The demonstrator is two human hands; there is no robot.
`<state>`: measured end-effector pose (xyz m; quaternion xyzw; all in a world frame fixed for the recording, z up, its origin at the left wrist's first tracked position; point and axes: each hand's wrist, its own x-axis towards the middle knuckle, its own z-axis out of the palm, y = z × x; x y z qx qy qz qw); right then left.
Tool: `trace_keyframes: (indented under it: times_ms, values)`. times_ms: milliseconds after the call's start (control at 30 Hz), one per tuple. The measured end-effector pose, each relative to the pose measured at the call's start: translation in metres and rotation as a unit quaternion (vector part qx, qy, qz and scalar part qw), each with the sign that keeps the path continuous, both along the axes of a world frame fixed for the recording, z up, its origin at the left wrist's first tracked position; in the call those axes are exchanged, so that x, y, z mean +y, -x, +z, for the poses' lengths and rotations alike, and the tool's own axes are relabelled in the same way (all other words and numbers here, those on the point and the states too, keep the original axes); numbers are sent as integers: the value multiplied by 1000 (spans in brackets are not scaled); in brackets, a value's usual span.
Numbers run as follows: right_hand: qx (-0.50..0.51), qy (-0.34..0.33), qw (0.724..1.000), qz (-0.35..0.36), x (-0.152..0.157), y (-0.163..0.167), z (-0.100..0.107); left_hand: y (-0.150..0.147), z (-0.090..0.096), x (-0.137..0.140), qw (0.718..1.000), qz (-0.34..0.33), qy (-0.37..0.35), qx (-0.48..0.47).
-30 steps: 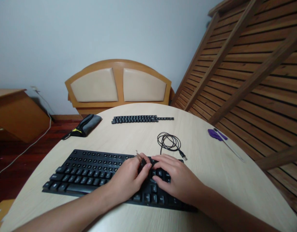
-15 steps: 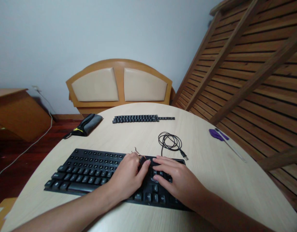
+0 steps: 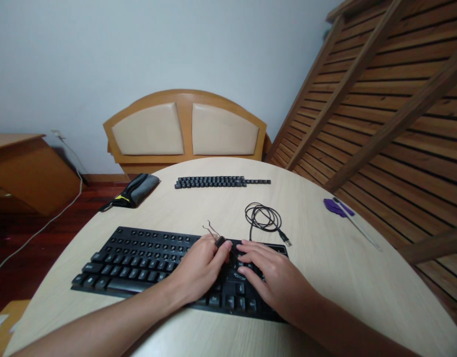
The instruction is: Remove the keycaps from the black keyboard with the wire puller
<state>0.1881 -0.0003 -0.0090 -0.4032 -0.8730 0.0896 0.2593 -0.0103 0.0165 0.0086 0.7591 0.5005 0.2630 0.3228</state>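
A black keyboard (image 3: 139,275) lies on the table, its upper-left rows bare of keycaps and its lower rows still capped. My left hand (image 3: 202,265) is closed over the keyboard's middle, gripping a keycap puller (image 3: 220,242) by its black handle. Two thin wire prongs of the puller stick up past my knuckles, and a wire shows on its other side. My right hand (image 3: 275,272) rests on the keyboard's right part with fingers spread, covering some keys. Behind the keyboard, removed keycaps (image 3: 209,182) stand in neat rows.
A coiled USB cable (image 3: 263,218) lies behind the keyboard. At the table's left edge sits a black and grey pouch (image 3: 137,190). A purple cloth (image 3: 337,207) and a thin brush (image 3: 357,223) lie at the right. Beyond stand a headboard (image 3: 187,96) and wooden slats (image 3: 392,114).
The puller in my left hand has tilted, and its prongs now rise higher above the knuckles. My right hand stays almost in place. The view has shifted slightly.
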Motion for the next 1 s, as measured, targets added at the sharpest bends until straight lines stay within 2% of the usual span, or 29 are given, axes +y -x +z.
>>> trace_keyframes:
  times_ms: [200,400,667,833,1000]
  values:
    - [41,26,999,-15,1,-1,2,1,-2,1,997,22,46,-58]
    - [68,41,997,-23,2,-2,1,2,-2,1,998,34,17,-54]
    - [93,74,989,-85,7,-6,8,2,-2,2,998,46,24,-39]
    - [126,66,984,-111,20,-16,10,2,-3,2,999,41,18,-23]
    - [178,86,970,-141,37,-28,6,1,-4,2,999,37,-4,0]
